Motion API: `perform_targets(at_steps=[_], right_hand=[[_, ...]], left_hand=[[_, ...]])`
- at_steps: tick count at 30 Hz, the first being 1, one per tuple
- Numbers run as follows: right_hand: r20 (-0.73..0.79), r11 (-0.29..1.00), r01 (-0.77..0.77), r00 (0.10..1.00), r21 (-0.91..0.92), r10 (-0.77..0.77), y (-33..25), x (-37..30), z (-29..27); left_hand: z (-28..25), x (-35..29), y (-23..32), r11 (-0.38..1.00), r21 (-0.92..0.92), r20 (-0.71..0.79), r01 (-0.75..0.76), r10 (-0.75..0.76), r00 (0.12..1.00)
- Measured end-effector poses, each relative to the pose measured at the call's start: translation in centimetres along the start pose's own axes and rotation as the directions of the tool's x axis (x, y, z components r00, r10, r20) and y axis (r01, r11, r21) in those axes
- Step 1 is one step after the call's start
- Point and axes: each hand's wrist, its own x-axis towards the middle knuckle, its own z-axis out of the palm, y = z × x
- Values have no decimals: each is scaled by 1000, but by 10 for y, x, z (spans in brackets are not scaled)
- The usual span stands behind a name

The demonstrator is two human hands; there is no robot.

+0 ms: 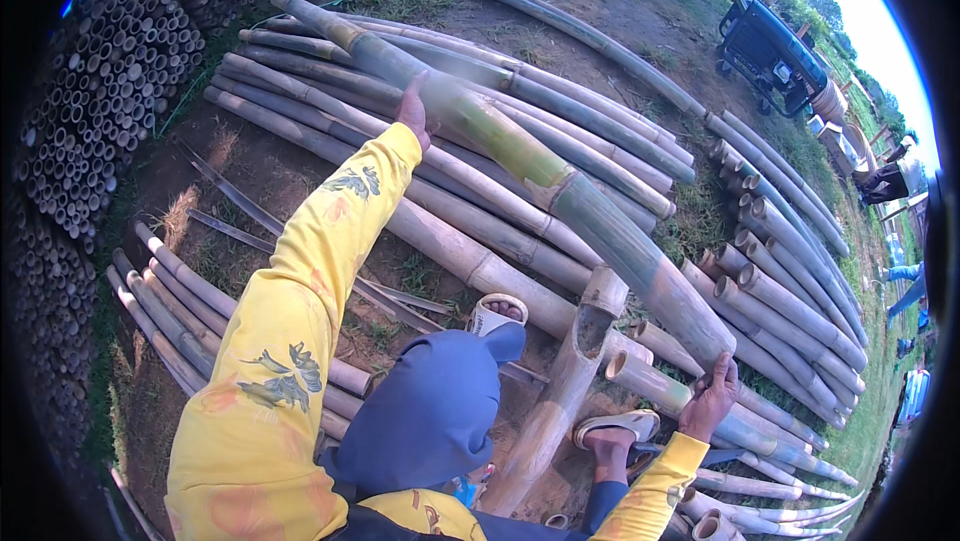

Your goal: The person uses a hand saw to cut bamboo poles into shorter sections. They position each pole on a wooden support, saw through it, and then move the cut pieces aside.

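A thick bamboo pole (520,156), greenish in its middle and pale toward its near end, slants across from far left to near right. My left hand (415,113) is closed on it along its upper half, the thumb on its near side and the other fingers mostly hidden. At the pole's near end, my right hand (709,397) grips the rim with bent fingers. Below the pole, between my sandalled feet, stands a notched bamboo piece (553,396) with an opening cut near its top. Whether the pole touches it, I cannot tell.
Long bamboo poles (470,211) lie in a pile beneath the held one. More cut poles (790,311) are stacked at right. A wall of bamboo ends (120,81) rises at left. A dark green wheeled machine (775,53) stands at far right. My bent knee (425,406) is close in front.
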Motion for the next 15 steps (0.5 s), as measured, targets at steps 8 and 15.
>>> perform_targets(at_steps=[8, 15], right_hand=[[56, 996, 27, 998, -80, -23, 0, 120, 91], [133, 964, -114, 980, -240, 149, 23, 270, 185]], left_hand=[[57, 34, -39, 946, 322, -114, 42, -6, 993], [-9, -32, -71, 500, 782, 365, -371, 114, 924]])
